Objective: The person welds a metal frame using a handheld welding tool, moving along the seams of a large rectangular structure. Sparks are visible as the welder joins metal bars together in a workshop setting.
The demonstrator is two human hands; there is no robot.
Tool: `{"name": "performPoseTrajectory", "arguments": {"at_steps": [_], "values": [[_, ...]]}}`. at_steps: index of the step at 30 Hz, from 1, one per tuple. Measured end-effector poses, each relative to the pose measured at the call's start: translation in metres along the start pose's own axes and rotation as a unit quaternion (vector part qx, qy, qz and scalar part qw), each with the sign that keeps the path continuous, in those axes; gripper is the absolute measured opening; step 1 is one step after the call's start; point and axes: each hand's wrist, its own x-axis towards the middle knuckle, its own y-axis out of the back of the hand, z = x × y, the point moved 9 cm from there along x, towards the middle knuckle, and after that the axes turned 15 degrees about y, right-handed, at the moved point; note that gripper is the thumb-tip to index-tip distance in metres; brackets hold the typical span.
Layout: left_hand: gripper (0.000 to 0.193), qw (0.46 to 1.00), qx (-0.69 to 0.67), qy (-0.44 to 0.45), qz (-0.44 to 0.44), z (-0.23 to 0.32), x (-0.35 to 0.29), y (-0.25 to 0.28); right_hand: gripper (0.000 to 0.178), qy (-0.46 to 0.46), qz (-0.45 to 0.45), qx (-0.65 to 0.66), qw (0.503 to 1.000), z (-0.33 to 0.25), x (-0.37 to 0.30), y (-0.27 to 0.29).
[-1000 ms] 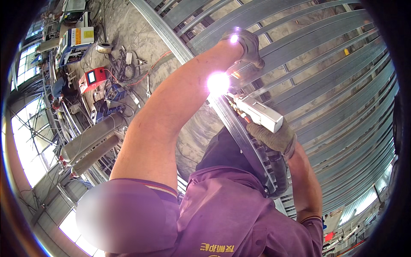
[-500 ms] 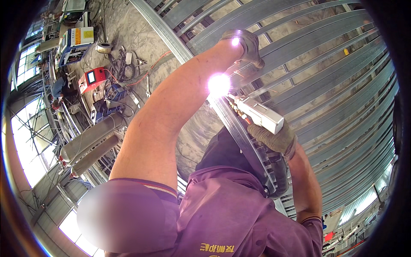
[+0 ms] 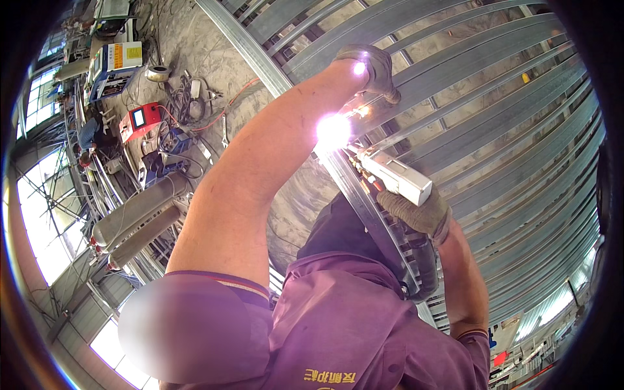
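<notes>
My right hand (image 3: 414,211), in a grey-brown work glove, grips a white handheld welding gun (image 3: 400,177). From the gun's tip a blinding white-pink glare (image 3: 334,132) covers the spot on the long metal rail (image 3: 364,195) that runs past my legs. Beyond the glare, my left hand (image 3: 372,70), also gloved, is curled down over a flat metal slat (image 3: 416,81). Its fingertips are partly hidden, and a bright purple spot lights the back of the glove. Small orange sparks show between the glare and the left hand.
Rows of parallel metal slats (image 3: 494,130) spread to the right. At the left stand a red box with a screen (image 3: 140,118), a white-and-blue machine (image 3: 117,68) and grey gas cylinders (image 3: 140,211). Cables (image 3: 185,97) and a wrench (image 3: 225,130) lie on the floor. A person (image 3: 91,133) is far left.
Orange sparks and a haze now show beside the glare, which has shifted very slightly right. The welding gun has moved a touch lower with my right hand. My left hand is almost unmoved.
</notes>
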Motion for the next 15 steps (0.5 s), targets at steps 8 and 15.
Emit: {"name": "performPoseTrajectory", "arguments": {"at_steps": [8,15], "values": [[0.061,0.999,0.044,-0.003,0.0,0.004,-0.001,0.001,0.05,-0.079,-0.002,0.02,0.997,-0.003,-0.006,0.003],[0.061,1.0,0.01,0.002,-0.003,0.001,0.003,-0.001,0.054,-0.105,0.004,0.04,0.994,0.007,-0.01,0.003]]}}
